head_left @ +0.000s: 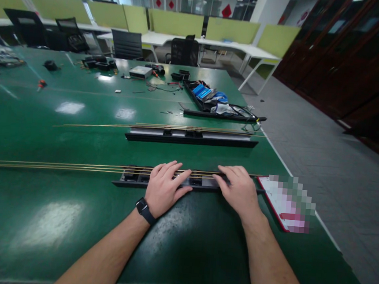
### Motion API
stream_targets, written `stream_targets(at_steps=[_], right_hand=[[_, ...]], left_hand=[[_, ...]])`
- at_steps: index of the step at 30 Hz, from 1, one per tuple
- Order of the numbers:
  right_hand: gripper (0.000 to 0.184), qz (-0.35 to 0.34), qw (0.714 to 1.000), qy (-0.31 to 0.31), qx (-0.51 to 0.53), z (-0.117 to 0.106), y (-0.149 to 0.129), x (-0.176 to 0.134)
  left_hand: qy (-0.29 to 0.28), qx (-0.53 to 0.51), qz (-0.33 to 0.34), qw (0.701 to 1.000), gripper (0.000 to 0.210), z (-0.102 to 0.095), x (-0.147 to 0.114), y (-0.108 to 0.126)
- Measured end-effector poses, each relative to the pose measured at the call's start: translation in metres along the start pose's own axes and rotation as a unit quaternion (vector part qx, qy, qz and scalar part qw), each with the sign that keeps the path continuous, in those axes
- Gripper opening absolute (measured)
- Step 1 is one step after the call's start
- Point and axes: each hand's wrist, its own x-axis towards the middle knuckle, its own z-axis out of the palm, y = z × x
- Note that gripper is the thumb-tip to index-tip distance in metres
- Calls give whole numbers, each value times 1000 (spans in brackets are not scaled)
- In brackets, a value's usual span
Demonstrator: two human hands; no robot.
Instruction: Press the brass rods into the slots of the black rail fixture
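Note:
My left hand (167, 186), with a dark watch (144, 208) on its wrist, lies over the middle of a long black channel-shaped profile (159, 185). Its fingers are spread across thin brass-coloured rods (84, 168) that run along the profile and stick out far to the left. Near the profile's right end rests my right hand (238, 192), thumb and fingers apart, its fingertips at the rods. Dark blocks (129, 172) sit inside the profile under the rods. Whether the fingertips press on the rods or only hover cannot be made out.
Beyond lies a second black profile (192, 140) with more rods (111, 125). A clipboard with a red edge (273, 207) is at right, partly blurred out. Farther back are a black tray of blue parts and cables (207, 95), a white box (140, 72) and chairs (127, 44).

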Motion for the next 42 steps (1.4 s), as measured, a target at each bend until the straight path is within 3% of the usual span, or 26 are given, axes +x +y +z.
stream_targets(at_steps=[20,42], right_hand=[[20,-12,999,-27,-14,0,-4,1],[22,-2,1000,-7,-4,-3,2,0]], left_hand=[[-1,3,3,1000,43,1,-1,0],[-1,2,1,1000,45,1,-2,-1]])
